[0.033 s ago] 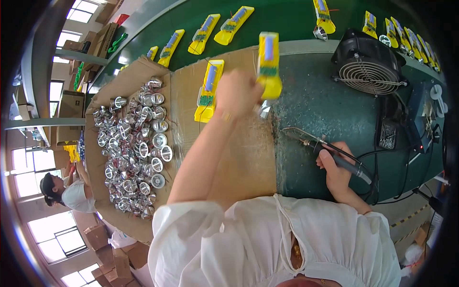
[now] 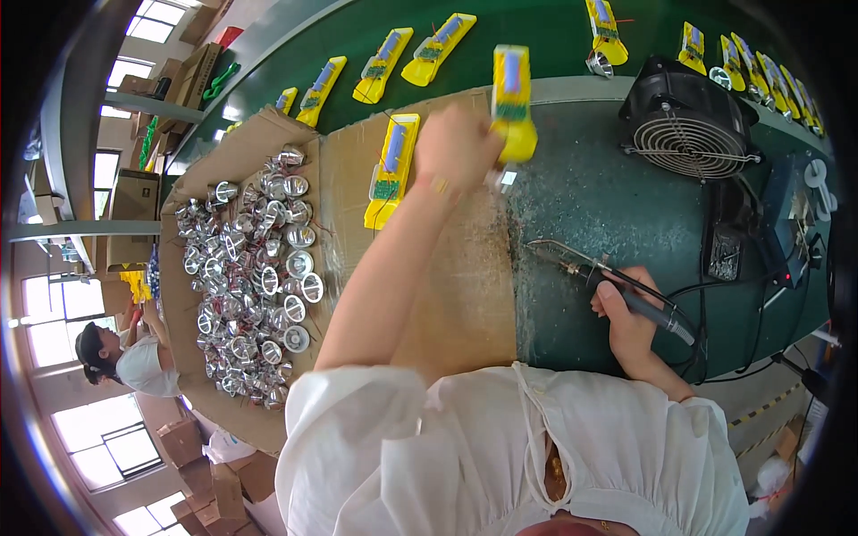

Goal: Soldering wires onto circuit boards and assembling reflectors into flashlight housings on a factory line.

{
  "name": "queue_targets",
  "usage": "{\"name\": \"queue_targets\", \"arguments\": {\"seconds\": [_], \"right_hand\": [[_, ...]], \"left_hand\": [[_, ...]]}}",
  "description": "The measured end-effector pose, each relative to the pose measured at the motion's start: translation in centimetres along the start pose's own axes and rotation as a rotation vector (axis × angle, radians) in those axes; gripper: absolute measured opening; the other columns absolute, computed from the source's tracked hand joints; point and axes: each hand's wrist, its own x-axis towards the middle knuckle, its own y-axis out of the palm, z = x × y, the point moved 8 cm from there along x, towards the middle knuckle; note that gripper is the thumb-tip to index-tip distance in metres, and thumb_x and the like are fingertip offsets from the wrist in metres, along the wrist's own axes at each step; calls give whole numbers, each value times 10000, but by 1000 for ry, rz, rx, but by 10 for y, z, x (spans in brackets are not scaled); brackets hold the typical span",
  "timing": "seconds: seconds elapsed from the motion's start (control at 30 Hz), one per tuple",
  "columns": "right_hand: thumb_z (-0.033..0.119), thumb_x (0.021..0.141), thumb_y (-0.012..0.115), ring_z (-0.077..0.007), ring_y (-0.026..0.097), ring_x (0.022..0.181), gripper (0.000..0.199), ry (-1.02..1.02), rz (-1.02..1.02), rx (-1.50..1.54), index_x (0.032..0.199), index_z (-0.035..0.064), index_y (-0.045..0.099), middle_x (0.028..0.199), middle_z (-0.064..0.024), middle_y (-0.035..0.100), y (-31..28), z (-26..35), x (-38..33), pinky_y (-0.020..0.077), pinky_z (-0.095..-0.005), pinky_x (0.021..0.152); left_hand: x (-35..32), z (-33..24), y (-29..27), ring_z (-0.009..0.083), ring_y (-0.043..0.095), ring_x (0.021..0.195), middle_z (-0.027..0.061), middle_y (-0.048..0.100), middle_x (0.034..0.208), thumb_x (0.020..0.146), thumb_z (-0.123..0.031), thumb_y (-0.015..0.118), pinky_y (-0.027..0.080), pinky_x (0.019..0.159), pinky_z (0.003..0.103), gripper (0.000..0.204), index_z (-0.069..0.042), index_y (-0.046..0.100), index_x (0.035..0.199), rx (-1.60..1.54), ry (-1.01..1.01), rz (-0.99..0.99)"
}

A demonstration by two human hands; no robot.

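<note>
My left hand (image 2: 460,147) is raised over the cardboard sheet (image 2: 456,295), its fingers closed on a yellow flashlight housing (image 2: 512,98). That open housing shows a blue-violet battery and a green circuit board; a shiny reflector (image 2: 507,179), blurred, hangs at its lower end. Beside my left wrist a second yellow housing (image 2: 391,170) lies on the cardboard. My right hand (image 2: 631,313) grips a soldering iron (image 2: 639,308) with a thin curved metal tube along it. Its tip points left, above the green mat, apart from the housings.
At the left, a cardboard box (image 2: 308,375) holds many silver reflectors (image 2: 255,268). More yellow housings (image 2: 382,64) line the green conveyor at the back. A black fan (image 2: 688,125) and a blue soldering station (image 2: 778,214) stand at the right. Another person (image 2: 134,357) works far left.
My left hand has moved slightly up and to the right with the flashlight housing and its hanging reflector. The right hand and soldering iron look unmoved.
</note>
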Motion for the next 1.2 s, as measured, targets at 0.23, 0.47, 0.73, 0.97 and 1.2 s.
{"name": "queue_targets", "arguments": {"seconds": [0.23, 0.47, 0.73, 0.97, 1.2], "right_hand": [[55, 790, 628, -84, 549, 581, 127, 28, -1, 33, 835, -2, 525, 668, -66, 592, -5, -4, -3, 449, -215, 520], [83, 799, 627, -84, 546, 582, 151, 33, 7, 26, 865, 4, 517, 672, -63, 588, -7, -8, -3, 446, -215, 522], [104, 818, 592, -88, 521, 564, 162, -77, -28, -25, 906, -8, 515, 675, -65, 567, -3, -1, 2, 426, -205, 518], [141, 821, 589, -87, 489, 558, 164, -98, -37, -36, 904, 18, 519, 666, -47, 544, -4, -7, 1, 376, -199, 499], [171, 822, 599, -84, 502, 561, 191, -127, -38, -64, 876, 8, 517, 664, -56, 553, -1, 0, -6, 405, -198, 516]], "left_hand": [[91, -18, 8, 318, 554, 995, 168, 584, 1078, 753, -448, 604, 435, 865, 361, 550, -49, 567, 1131, -211, 70, -153], [-11, 47, -66, 330, 469, 1111, 176, 448, 1219, 689, -355, 699, 393, 938, 367, 667, -86, 461, 1251, 239, 165, -83], [-127, 51, -6, 331, 565, 913, 176, 430, 1184, 648, -209, 705, 498, 746, 381, 682, -121, 415, 1259, -102, 75, -127], [-148, 128, -80, 291, 515, 925, 110, 517, 1058, 695, -122, 638, 441, 781, 378, 247, -80, 592, 934, 224, -51, -492], [-115, 174, -74, 227, 465, 1079, 21, 597, 939, 685, -142, 602, 378, 872, 407, 127, -101, 659, 792, 858, 94, -336]]}}
